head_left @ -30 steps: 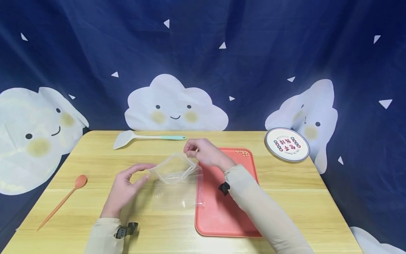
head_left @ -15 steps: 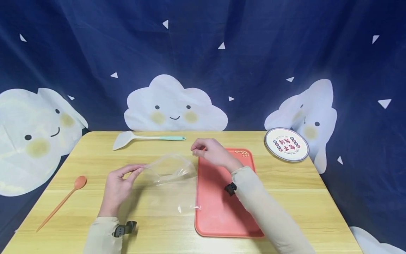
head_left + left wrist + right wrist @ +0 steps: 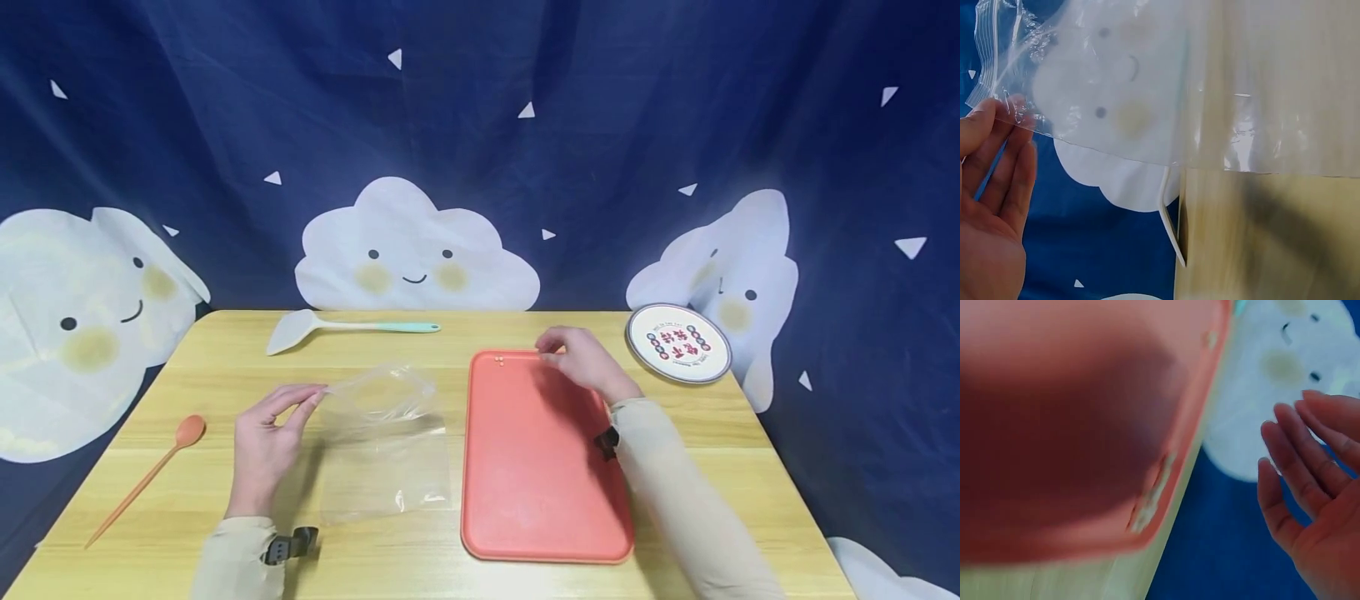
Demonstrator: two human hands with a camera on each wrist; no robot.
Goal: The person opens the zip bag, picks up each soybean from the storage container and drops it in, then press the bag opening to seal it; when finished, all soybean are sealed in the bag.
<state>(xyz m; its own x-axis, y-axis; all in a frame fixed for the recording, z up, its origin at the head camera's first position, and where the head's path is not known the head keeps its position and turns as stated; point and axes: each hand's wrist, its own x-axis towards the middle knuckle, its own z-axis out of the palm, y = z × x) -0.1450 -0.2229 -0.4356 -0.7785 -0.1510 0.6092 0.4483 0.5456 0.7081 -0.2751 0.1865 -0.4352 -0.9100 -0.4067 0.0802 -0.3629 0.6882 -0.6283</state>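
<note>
My left hand [image 3: 268, 442] pinches the upper left corner of a clear zip bag [image 3: 386, 467] between thumb and fingers. The bag's mouth gapes, and its body hangs low over the wooden table; its ribbed zip strip [image 3: 986, 56] shows in the left wrist view. My right hand [image 3: 585, 362] hovers at the far right corner of the red tray [image 3: 540, 483], fingers loosely bent with nothing between them. Small pale beans [image 3: 1152, 497] lie along the tray's far edge in the right wrist view. In the head view that hand hides most of them, leaving several beans [image 3: 499, 361] visible at the far left corner.
A white spatula [image 3: 296, 331] with a green handle lies at the table's back edge. An orange spoon [image 3: 189, 430] lies on the left, and a printed oval plate [image 3: 678, 343] stands at the back right. Behind the table hangs a blue curtain [image 3: 465, 125] with clouds.
My right hand has let go of the bag's mouth and moved right to the tray's far right corner. My left hand has drawn the bag left, off the tray.
</note>
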